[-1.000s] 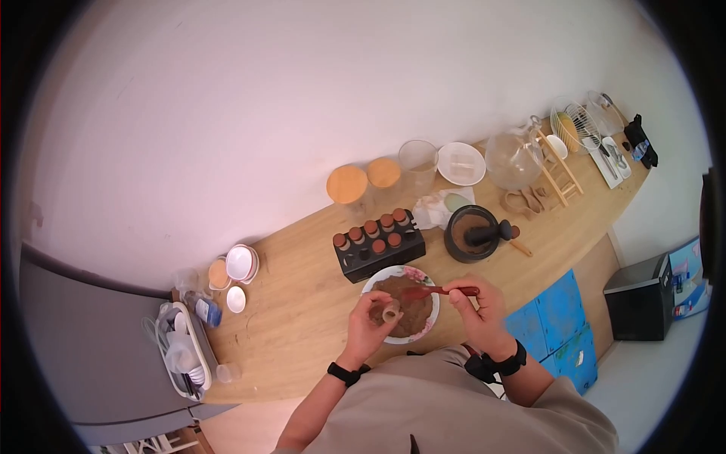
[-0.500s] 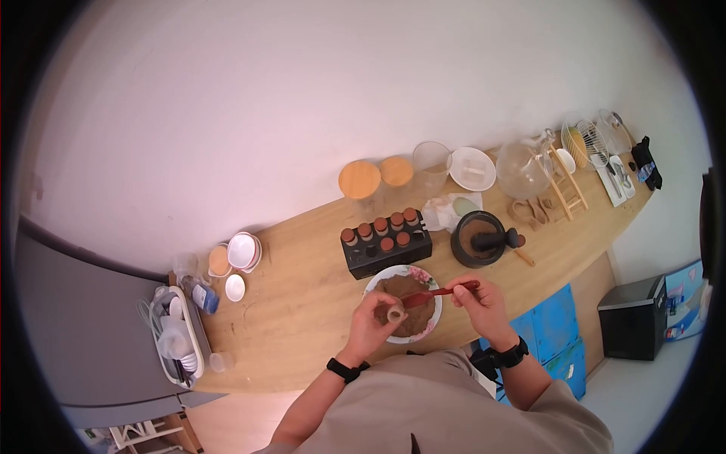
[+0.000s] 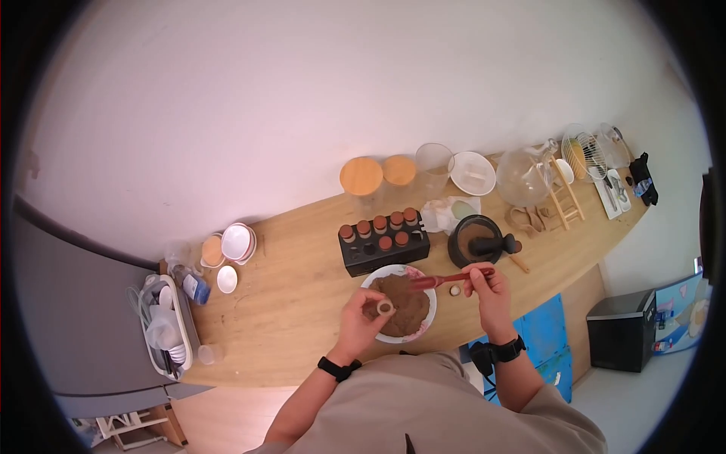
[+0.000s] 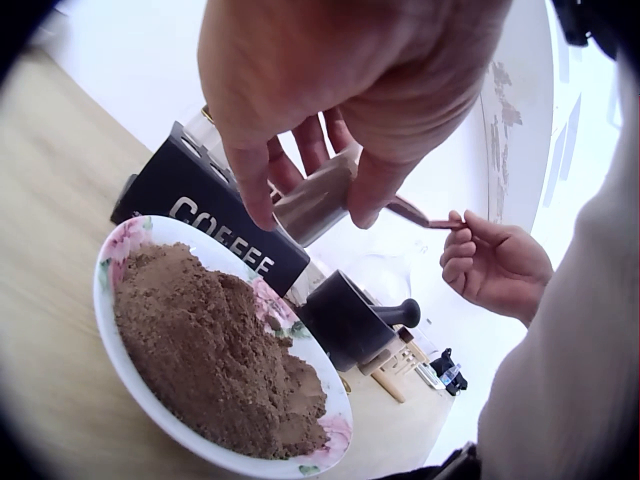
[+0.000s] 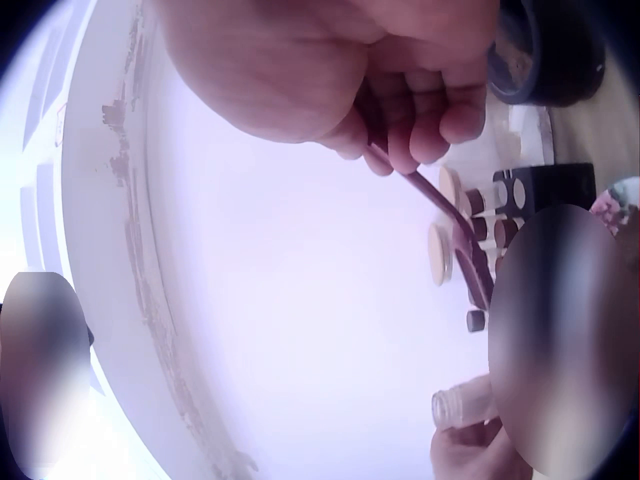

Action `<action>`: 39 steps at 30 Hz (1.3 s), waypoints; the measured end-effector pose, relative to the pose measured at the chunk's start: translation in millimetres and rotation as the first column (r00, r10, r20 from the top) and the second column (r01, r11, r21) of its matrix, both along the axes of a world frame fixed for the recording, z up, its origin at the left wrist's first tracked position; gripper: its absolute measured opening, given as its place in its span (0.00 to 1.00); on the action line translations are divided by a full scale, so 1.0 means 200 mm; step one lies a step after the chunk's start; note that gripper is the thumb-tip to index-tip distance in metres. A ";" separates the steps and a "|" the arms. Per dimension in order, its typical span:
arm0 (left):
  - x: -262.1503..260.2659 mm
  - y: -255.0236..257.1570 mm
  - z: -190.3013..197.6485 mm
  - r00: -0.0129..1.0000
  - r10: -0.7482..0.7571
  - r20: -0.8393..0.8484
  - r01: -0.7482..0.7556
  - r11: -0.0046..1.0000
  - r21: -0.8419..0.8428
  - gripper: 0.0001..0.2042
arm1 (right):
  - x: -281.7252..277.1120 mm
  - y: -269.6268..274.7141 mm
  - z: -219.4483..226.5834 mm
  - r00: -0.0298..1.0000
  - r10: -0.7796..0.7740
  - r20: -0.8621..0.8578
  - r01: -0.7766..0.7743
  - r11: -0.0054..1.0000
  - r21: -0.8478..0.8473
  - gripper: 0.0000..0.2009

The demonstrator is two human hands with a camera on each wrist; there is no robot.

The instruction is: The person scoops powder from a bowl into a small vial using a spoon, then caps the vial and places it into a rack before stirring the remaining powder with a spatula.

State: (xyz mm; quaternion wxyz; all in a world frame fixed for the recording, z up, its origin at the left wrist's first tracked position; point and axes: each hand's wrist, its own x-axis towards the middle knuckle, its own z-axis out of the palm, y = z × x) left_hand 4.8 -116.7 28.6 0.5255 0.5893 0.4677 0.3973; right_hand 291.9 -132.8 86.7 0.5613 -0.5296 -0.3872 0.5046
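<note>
In the head view my left hand [image 3: 358, 325] grips a small glass vial [image 3: 385, 307] above the left side of a floral-rimmed bowl [image 3: 429, 315] of brown powder [image 3: 406, 306]. The left wrist view shows brown powder inside the vial [image 4: 318, 203], held between thumb and fingers. My right hand [image 3: 490, 303] pinches the handle of a dark red spoon [image 3: 431, 282], whose scoop end is over the bowl, to the right of the vial. In the right wrist view the spoon [image 5: 440, 203] slants down from my fingers; the vial's mouth [image 5: 447, 409] is apart from it.
Behind the bowl stands a black rack [image 3: 386, 253] of stoppered vials. A black mortar with pestle [image 3: 475, 240] is to its right, near a small round cap [image 3: 454, 290]. Jars, a white plate [image 3: 473, 173] and a glass flask [image 3: 522, 178] line the wall. A dish basket [image 3: 162, 325] sits far left.
My right hand has moved up and right, lifting the spoon away from the vial. The left hand still holds the vial over the bowl. The small cap beside the bowl has come into view.
</note>
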 end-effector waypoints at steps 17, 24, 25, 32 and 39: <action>-0.08 -0.07 0.08 0.970 0.199 -0.140 -0.195 0.980 0.043 0.16 | -0.16 -0.08 -0.22 0.821 0.116 0.559 -0.179 0.982 0.059 0.05; -0.05 -0.10 0.06 0.954 0.237 -0.184 -0.235 0.971 0.037 0.16 | -0.18 0.09 -0.14 0.801 0.163 0.576 -0.280 0.953 0.119 0.07; -0.04 -0.10 0.07 0.950 0.249 -0.189 -0.244 0.969 0.047 0.15 | -0.18 0.11 -0.13 0.777 0.215 0.592 -0.368 0.918 0.150 0.07; -0.04 -0.14 0.04 0.937 0.261 -0.231 -0.263 0.965 0.023 0.17 | -0.09 0.12 -0.14 0.715 0.416 0.562 -0.525 0.850 0.039 0.08; -0.02 -0.08 0.07 0.934 0.308 -0.180 -0.316 0.949 -0.017 0.16 | -0.06 0.10 -0.17 0.825 0.332 0.457 -0.379 0.925 0.013 0.06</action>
